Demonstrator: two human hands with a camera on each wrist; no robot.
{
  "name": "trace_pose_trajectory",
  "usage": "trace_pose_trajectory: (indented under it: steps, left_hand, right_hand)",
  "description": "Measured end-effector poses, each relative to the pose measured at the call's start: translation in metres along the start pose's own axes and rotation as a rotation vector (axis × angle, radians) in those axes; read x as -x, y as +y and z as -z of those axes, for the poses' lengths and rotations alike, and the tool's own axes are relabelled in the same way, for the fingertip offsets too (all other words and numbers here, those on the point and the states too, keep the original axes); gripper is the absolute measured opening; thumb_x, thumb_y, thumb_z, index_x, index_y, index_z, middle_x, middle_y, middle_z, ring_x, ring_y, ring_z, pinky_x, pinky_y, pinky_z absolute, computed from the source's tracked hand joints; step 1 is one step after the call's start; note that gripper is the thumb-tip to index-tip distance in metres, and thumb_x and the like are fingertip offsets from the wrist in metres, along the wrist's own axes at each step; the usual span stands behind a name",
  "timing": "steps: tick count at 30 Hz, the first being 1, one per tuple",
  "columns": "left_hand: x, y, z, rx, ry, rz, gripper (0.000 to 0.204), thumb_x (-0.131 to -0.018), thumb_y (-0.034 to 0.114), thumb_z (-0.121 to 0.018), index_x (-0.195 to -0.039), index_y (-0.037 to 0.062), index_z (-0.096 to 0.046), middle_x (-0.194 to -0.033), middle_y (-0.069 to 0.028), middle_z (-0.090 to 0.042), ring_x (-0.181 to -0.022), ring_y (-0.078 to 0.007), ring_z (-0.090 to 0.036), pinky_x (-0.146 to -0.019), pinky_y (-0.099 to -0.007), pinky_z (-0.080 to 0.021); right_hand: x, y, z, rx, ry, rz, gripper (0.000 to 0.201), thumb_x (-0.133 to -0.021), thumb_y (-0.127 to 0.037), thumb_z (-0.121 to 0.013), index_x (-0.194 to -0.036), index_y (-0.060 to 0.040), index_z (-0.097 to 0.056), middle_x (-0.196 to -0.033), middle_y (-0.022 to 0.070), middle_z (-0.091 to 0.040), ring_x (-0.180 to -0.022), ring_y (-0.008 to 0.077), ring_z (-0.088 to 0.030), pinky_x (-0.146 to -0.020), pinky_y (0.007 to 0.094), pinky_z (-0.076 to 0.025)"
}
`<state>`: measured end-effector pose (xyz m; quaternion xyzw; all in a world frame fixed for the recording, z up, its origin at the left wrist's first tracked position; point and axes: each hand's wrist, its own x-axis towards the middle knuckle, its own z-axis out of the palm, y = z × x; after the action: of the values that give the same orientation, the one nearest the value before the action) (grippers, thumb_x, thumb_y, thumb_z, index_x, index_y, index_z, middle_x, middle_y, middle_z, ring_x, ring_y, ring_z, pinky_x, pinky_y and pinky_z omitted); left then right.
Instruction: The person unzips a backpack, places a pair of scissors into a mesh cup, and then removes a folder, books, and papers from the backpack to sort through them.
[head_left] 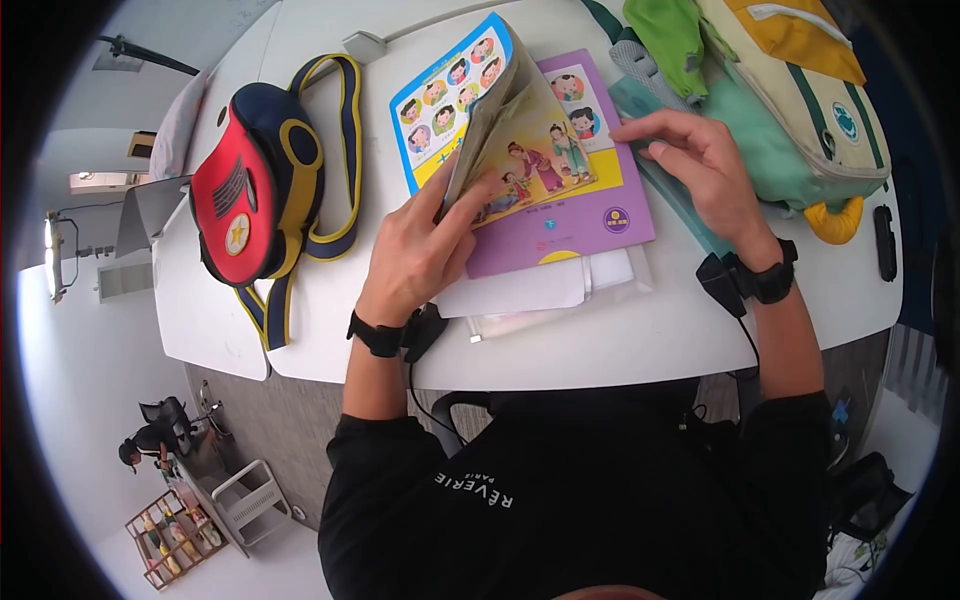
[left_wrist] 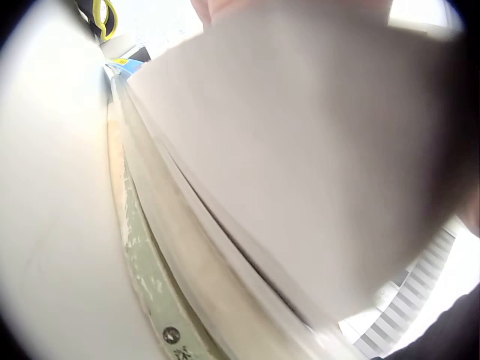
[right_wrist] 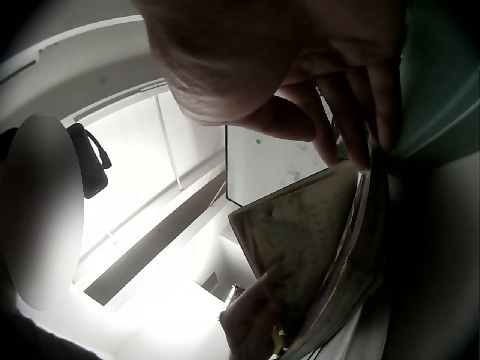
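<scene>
In the head view my left hand (head_left: 415,250) grips a worn, thin picture booklet (head_left: 545,150) between thumb and fingers, its pages tilted up. Beneath it lie a purple-covered book (head_left: 590,225) and a blue-bordered book (head_left: 425,135) with round character portraits. My right hand (head_left: 710,180) has its fingers stretched toward the right edge of the purple book, fingertips right at that edge. The left wrist view shows a pale page (left_wrist: 255,150) close up. In the right wrist view the right fingers (right_wrist: 349,127) overlap the top of the raised booklet (right_wrist: 300,232).
White papers and a clear zip pouch (head_left: 560,318) stick out below the books. A red and navy bag (head_left: 240,215) with a strap lies at left. At right are a teal flat case (head_left: 690,215), a cream and green backpack (head_left: 790,120) and a black pen-like object (head_left: 885,243).
</scene>
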<state>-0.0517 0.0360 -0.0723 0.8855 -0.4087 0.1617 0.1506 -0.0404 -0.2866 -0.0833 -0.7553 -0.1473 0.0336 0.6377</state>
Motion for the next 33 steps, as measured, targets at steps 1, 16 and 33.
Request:
trace_pose_trajectory:
  steps: [1, 16, 33]
  left_hand:
    - [0.0006, -0.0014, -0.0015, -0.001, 0.000, 0.000, 0.064, -0.066, -0.005, -0.064, -0.129, 0.0056, -0.060, -0.132, -0.0214, -0.059, -0.084, -0.0320, -0.070, -0.065, -0.0371, -0.059]
    - [-0.0012, 0.0024, -0.0087, 0.057, 0.124, 0.013, 0.058, -0.071, -0.007, -0.074, -0.126, 0.0035, -0.063, -0.102, -0.0171, -0.068, -0.076, -0.0312, -0.067, -0.064, -0.0369, -0.055]
    - [-0.0010, -0.0011, -0.0102, 0.062, 0.136, -0.006, 0.074, -0.073, -0.013, -0.062, -0.143, 0.0058, -0.048, -0.119, -0.0207, -0.066, -0.082, -0.0311, -0.069, -0.064, -0.0390, -0.057]
  right_hand:
    - [0.0002, 0.0003, 0.0000, -0.007, 0.001, -0.005, 0.027, -0.090, -0.004, -0.050, -0.108, 0.0042, -0.068, -0.101, 0.0099, -0.072, -0.095, 0.0128, -0.062, -0.083, 0.0260, -0.047]
    - [0.0015, 0.0025, 0.0008, 0.030, 0.003, 0.016, 0.026, -0.090, -0.005, -0.050, -0.107, 0.0028, -0.069, -0.099, 0.0083, -0.071, -0.091, 0.0109, -0.061, -0.079, 0.0248, -0.046]
    - [0.0013, 0.0020, -0.0008, 0.028, 0.015, 0.023, 0.027, -0.090, -0.006, -0.050, -0.107, 0.0034, -0.069, -0.099, 0.0098, -0.071, -0.091, 0.0124, -0.062, -0.081, 0.0254, -0.047]
